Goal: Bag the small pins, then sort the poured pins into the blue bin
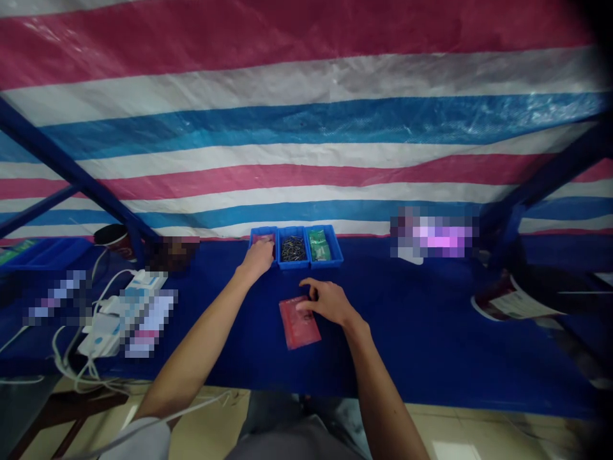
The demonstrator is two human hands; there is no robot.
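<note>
My left hand (259,257) reaches into the left blue bin (263,231), where something red, perhaps plastic bags, lies. Its fingertips are hidden there, so I cannot tell if they grip anything. A red plastic zip bag (301,327) lies flat on the blue table in front of me. Over the bag's upper right part is my right hand (330,300), thumb on or just above it and index finger stretched apart from the thumb. Beside the left bin, the middle bin (293,264) holds many small dark screws or nails. Green-and-white packets (319,245) fill the right bin (338,255).
White power strips (103,326) with cables lie at the left, near a blue tray (62,253) and a dark cup (113,236). On the right a red-and-white tub (514,297) lies tilted. A striped tarp (306,140) hangs behind the blue table (407,345).
</note>
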